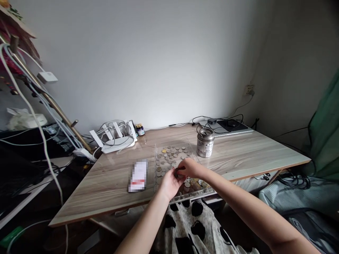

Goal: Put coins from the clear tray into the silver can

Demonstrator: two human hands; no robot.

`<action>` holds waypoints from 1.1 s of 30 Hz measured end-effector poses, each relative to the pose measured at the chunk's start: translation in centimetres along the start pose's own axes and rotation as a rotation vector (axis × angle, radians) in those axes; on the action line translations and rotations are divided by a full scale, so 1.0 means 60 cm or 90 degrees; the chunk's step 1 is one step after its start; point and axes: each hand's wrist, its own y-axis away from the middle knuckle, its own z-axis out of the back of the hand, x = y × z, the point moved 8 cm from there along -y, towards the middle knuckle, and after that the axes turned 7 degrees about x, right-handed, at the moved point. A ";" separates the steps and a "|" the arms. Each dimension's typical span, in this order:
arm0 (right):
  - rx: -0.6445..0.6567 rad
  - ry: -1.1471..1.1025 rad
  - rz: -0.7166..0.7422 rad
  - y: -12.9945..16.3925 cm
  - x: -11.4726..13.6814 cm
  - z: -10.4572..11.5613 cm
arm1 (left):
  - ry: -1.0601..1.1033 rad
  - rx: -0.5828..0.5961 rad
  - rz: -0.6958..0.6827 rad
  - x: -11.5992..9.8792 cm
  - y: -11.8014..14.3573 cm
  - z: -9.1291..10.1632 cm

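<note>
My left hand (171, 185) is cupped, palm up, over a clear plastic tray (155, 155), its fingers curled around a few coins (180, 175). From the right, my right hand (190, 167) reaches over it, fingers pinched on a coin at the left palm. The fingertips partly cover these coins. Loose coins (172, 155) lie spread across the far part of the tray, one of them gold-coloured. More coins (196, 185) sit piled in its near right corner, partly behind my right forearm. A round metal tin (205, 144) with a slotted lid stands upright just beyond the tray's right side.
A blurred white phone-shaped item (138, 175) lies left of the tray. Behind it are a white router (119, 143) with cables and a small dark jar (140, 129). A laptop (235, 133) with a black mouse (232, 123) on it rests at the back right of the wooden table (251, 151).
</note>
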 end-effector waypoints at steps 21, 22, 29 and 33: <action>-0.482 0.097 -0.137 0.076 -0.077 0.247 | 0.047 -0.025 -0.068 0.002 0.002 0.018; -0.503 0.121 -0.207 0.082 -0.096 0.276 | 0.038 -0.035 -0.070 0.001 0.003 0.020; -0.432 0.227 -0.437 0.055 -0.167 0.323 | -0.033 0.021 -0.104 -0.004 0.002 0.015; -0.427 0.248 -0.452 0.053 -0.162 0.320 | -0.045 0.025 -0.112 -0.002 0.000 0.017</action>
